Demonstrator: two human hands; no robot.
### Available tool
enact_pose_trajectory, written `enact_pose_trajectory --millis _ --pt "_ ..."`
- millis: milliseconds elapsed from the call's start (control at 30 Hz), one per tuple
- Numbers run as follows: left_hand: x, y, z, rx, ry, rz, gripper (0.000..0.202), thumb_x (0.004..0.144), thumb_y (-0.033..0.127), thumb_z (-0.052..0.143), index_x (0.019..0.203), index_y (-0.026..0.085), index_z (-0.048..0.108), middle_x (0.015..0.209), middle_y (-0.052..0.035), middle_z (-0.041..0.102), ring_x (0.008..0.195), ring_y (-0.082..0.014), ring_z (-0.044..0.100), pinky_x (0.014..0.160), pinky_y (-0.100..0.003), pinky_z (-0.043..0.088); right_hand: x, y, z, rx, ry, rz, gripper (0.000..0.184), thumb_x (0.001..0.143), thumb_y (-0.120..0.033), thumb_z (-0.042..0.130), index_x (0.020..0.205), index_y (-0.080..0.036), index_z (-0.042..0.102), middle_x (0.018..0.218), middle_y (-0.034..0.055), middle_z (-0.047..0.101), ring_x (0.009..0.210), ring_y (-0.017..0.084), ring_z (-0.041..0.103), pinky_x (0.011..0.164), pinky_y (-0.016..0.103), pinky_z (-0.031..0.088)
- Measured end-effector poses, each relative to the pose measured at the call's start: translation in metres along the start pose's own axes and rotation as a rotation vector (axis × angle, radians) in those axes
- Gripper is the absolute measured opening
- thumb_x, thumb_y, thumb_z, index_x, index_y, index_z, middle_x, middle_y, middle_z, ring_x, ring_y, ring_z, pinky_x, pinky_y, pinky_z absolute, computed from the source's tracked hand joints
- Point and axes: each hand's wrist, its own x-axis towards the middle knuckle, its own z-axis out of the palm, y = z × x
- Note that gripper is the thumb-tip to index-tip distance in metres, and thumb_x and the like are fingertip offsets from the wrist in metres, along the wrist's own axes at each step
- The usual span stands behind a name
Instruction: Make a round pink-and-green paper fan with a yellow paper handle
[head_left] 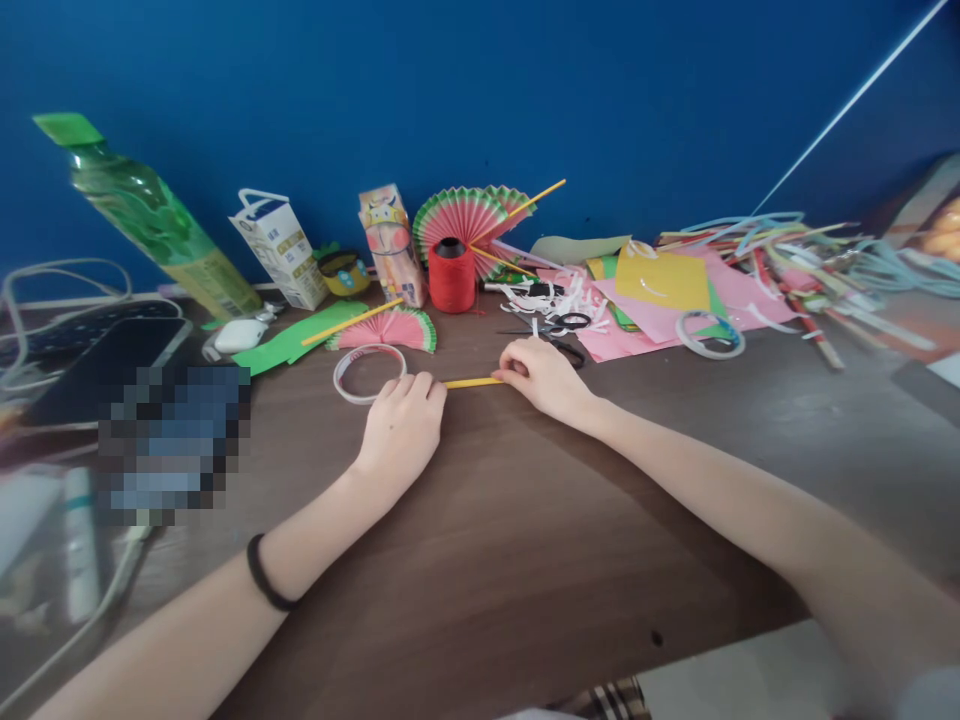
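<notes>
Brown wood-grain table (480,560): carries all below. Left hand (403,425): fingers curled over the left part of a thin, straight yellow stick (472,382), grip hidden. Right hand (544,380): thumb and fingers pinching its right end. White ring-shaped tape roll (343,388): just beside left hand. Stick: spanning between hands.

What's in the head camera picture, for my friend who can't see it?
A person's left hand and right hand hold a thin, straight yellow stick at a brown wood-look table. Beyond them are a red cylindrical thread spool and a pleated pink-and-green paper fan, with a round white tape roll near the left hand.
</notes>
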Motion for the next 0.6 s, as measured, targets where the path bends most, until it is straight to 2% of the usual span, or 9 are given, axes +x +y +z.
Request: enact_pose_trajectory --millis 133,267,367,533,600 --pt "-0.001 0.002 0.0 0.011 -0.071 -0.014 0.034 0.081 0.004 0.038 0.104 0.007 0.062 0.093 -0.0141 0.064 0.078 -0.024 0.061 0.069 -0.036 0.045 -0.001 0.0 -0.006 0.097 0.047 0.111 0.011 0.08 -0.021 0.06 0.069 -0.018 0.059 0.065 0.0001 0.059 0.063 0.013 0.05 0.063 0.026 0.035" --pt "-0.003 0.003 -0.002 0.04 -0.071 -0.004 0.046 0.083 0.004 0.036 0.123 0.016 0.054 0.103 -0.0116 0.064 0.077 -0.0213 0.061 0.07 -0.035 0.045 0.0 0.007 -0.018 0.156 0.002 0.094 0.012 0.08 -0.022 0.057 0.072 -0.018 0.065 0.069 0.0005 0.066 0.065 0.013 0.055 0.065 0.026 0.039" --pt "-0.003 0.003 -0.003 0.046 -0.094 0.018 0.046 0.084 0.004 0.036 0.124 0.015 0.055 0.105 -0.0112 0.064 0.08 -0.0221 0.06 0.07 -0.035 0.045 0.003 0.013 -0.025 0.175 -0.081 0.091 0.014 0.079 -0.025 0.057 0.074 -0.019 0.068 0.065 -0.0007 0.066 0.064 0.013 0.057 0.065 0.025 0.04" --pt "-0.001 0.003 -0.002 0.014 -0.077 0.037 0.043 0.085 0.005 0.036 0.122 0.012 0.056 0.107 -0.0129 0.062 0.092 -0.025 0.057 0.079 -0.038 0.046 0.007 0.018 -0.031 0.248 -0.196 0.161 0.014 0.077 -0.028 0.058 0.076 -0.018 0.069 0.066 -0.0011 0.067 0.064 0.012 0.059 0.062 0.023 0.04" --pt "-0.002 0.003 -0.001 -0.014 -0.088 0.019 0.044 0.083 0.004 0.038 0.123 0.013 0.055 0.106 -0.0133 0.061 0.091 -0.0241 0.057 0.08 -0.037 0.047 0.007 0.019 -0.032 0.27 -0.229 0.17 0.015 0.077 -0.03 0.058 0.079 -0.018 0.069 0.066 -0.001 0.067 0.065 0.012 0.059 0.062 0.023 0.04"
